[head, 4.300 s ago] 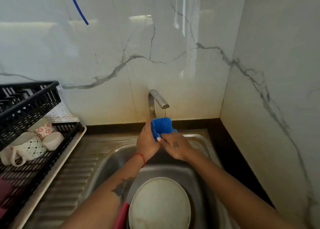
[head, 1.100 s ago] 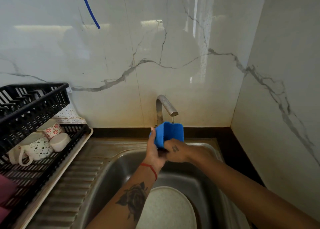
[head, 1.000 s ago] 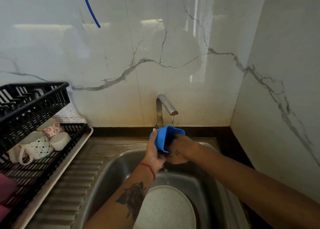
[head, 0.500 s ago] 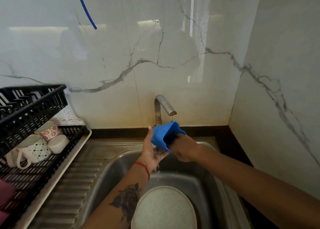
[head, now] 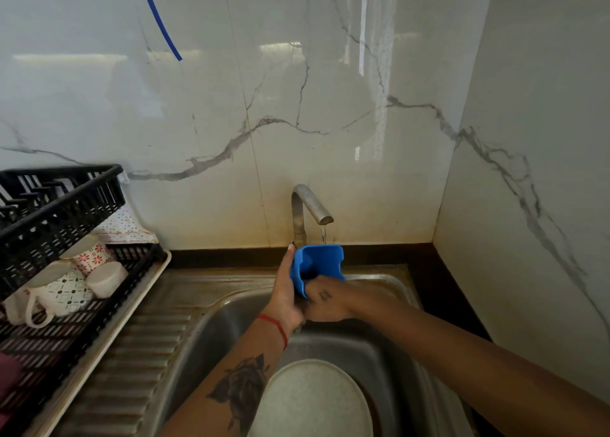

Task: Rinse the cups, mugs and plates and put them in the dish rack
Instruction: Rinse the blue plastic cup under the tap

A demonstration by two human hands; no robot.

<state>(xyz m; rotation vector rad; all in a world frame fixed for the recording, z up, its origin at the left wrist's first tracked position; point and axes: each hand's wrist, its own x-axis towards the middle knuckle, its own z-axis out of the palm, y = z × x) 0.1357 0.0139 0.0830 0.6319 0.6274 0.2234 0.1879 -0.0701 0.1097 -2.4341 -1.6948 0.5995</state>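
Observation:
A blue cup is held under the tap, mouth up and tilted toward me, with a thin stream of water falling into it. My left hand wraps its left side. My right hand grips its lower right part. A pale speckled plate lies in the steel sink below my forearms. The black dish rack on the left holds three white patterned mugs.
The ribbed steel drainboard lies between rack and basin. Marble walls close in behind and on the right. A blue hose hangs down the back wall. Something dark red sits in the rack's near end.
The cup has been turned in both hands under the running water, from upright to tilted toward me. My right hand has shifted from inside the rim to its lower side.

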